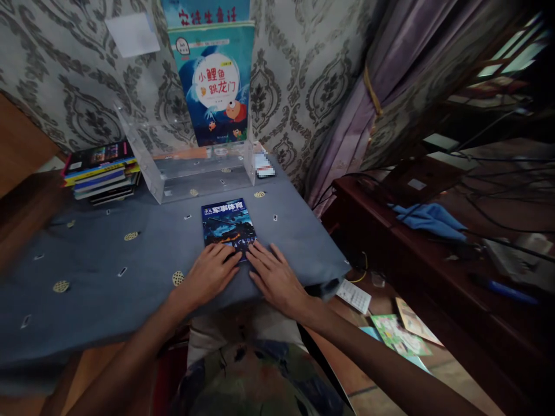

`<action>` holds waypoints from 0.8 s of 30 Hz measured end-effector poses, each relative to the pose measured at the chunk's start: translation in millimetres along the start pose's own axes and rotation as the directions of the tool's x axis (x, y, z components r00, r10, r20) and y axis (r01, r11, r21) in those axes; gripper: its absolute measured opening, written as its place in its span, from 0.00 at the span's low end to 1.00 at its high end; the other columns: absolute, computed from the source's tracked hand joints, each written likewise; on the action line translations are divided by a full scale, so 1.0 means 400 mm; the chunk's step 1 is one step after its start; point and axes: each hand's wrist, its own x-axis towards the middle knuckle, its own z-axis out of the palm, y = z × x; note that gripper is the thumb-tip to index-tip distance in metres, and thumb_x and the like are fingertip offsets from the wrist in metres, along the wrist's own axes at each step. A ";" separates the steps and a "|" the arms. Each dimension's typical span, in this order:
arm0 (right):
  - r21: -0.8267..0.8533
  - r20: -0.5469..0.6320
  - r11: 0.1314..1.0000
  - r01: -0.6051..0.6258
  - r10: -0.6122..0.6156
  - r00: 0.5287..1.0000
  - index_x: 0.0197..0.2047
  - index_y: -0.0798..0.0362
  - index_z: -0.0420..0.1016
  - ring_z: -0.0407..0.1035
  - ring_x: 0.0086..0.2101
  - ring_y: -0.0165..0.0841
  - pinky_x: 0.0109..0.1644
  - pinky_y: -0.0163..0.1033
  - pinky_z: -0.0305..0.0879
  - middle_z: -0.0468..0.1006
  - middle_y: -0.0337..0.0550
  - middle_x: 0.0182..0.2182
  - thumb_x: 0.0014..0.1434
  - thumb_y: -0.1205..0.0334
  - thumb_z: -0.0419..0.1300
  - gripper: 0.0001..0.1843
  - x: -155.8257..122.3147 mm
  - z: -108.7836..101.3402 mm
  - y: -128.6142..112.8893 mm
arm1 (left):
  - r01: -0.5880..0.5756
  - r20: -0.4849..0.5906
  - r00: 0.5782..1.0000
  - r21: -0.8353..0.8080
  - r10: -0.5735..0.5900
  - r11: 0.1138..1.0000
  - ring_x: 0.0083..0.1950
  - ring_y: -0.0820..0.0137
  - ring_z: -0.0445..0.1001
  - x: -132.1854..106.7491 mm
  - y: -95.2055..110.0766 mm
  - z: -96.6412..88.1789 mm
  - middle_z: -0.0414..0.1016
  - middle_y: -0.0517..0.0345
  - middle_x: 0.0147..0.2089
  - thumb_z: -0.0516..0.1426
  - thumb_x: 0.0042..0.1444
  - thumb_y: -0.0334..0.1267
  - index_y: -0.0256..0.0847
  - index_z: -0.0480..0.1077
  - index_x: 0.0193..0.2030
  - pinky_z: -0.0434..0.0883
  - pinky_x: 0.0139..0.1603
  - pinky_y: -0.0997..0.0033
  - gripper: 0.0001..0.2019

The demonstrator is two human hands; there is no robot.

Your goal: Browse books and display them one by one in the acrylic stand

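A dark blue magazine (228, 222) lies flat, cover up, near the front edge of the cloth-covered table. On its lower left part rests my left hand (212, 268), fingers stretched out and palm down. My right hand (277, 277) lies over the lower right corner, its fingers spread. Both hands touch the magazine without gripping it, and they cover part of its bottom edge. Just behind the magazine stands a clear acrylic rack (208, 182).
A blue picture book (217, 86) stands upright behind the rack against the patterned wall. Several books are stacked (104, 167) at the table's left. A dark red cabinet (390, 242) with cables is on the right. Papers and a green book (396, 335) lie on the floor.
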 end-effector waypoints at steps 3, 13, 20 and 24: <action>0.008 0.015 0.999 0.044 -0.044 0.999 0.67 0.54 0.65 0.56 0.67 0.44 0.71 0.63 0.50 0.68 0.54 0.64 0.68 0.64 0.52 0.25 0.008 0.016 -0.062 | 0.080 -0.056 0.995 0.032 -0.079 0.996 0.52 0.59 0.73 -0.071 0.007 -0.013 0.76 0.47 0.51 0.49 0.69 0.37 0.39 0.71 0.56 0.72 0.55 0.53 0.15; 0.057 0.044 0.983 0.176 -0.179 0.983 0.66 0.64 0.63 0.55 0.67 0.46 0.71 0.57 0.55 0.66 0.61 0.65 0.68 0.61 0.53 0.27 0.055 0.068 -0.164 | 0.208 -0.260 0.945 0.012 -0.197 0.978 0.52 0.62 0.78 -0.186 -0.006 0.003 0.78 0.49 0.53 0.50 0.68 0.33 0.43 0.70 0.57 0.76 0.56 0.55 0.14; 0.024 -0.027 0.999 0.022 -0.021 0.999 0.66 0.54 0.65 0.59 0.65 0.45 0.69 0.63 0.56 0.69 0.56 0.63 0.68 0.64 0.52 0.24 -0.036 0.010 -0.041 | 0.255 -0.215 0.944 -0.010 -0.251 0.967 0.52 0.60 0.77 -0.173 0.000 -0.007 0.79 0.50 0.51 0.50 0.68 0.36 0.42 0.73 0.54 0.77 0.54 0.54 0.13; 0.013 -0.055 0.999 -0.033 0.033 0.998 0.66 0.51 0.66 0.62 0.64 0.44 0.68 0.64 0.57 0.70 0.54 0.62 0.68 0.65 0.50 0.24 -0.069 -0.008 0.006 | 0.296 -0.217 0.927 -0.071 -0.305 0.952 0.53 0.60 0.77 -0.172 0.001 -0.003 0.79 0.51 0.52 0.50 0.68 0.39 0.45 0.74 0.53 0.75 0.56 0.53 0.13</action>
